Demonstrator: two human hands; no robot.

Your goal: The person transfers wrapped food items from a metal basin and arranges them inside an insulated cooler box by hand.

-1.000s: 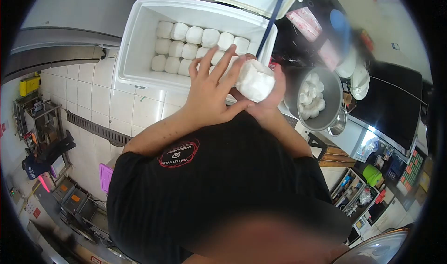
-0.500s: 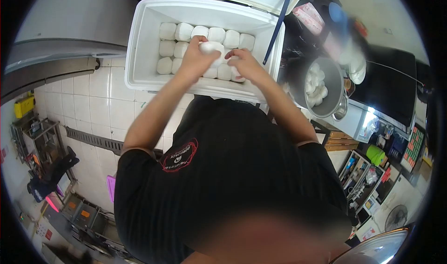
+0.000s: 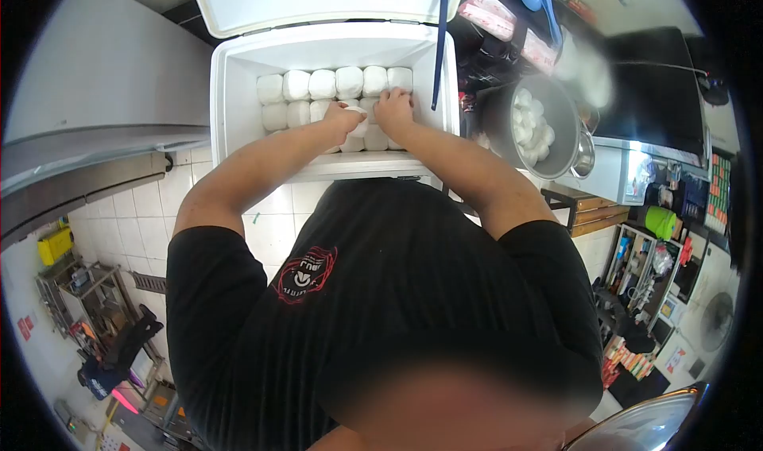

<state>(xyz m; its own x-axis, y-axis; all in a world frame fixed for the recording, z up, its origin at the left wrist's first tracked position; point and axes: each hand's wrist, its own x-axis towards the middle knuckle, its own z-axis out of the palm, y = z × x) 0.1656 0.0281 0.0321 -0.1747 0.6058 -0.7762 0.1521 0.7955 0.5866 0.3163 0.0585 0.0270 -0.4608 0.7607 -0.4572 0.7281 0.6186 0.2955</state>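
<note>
We see white floor tiles (image 3: 111, 235) at nine o'clock, a drain grate (image 3: 149, 282) and metal rack (image 3: 99, 292) between eight and nine, a large grey metal unit (image 3: 131, 89) at ten, slatted wooden furniture (image 3: 598, 216) at three, and bright light (image 3: 635, 155) just above.

You're getting bright light, with glare (image 3: 635, 146) flaring mid-right. Fisheye is bending the edges; blur (image 3: 449, 403) is smearing lower centre.

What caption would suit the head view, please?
Left hand and right hand among rows of white lumps in an open cooler.
</note>
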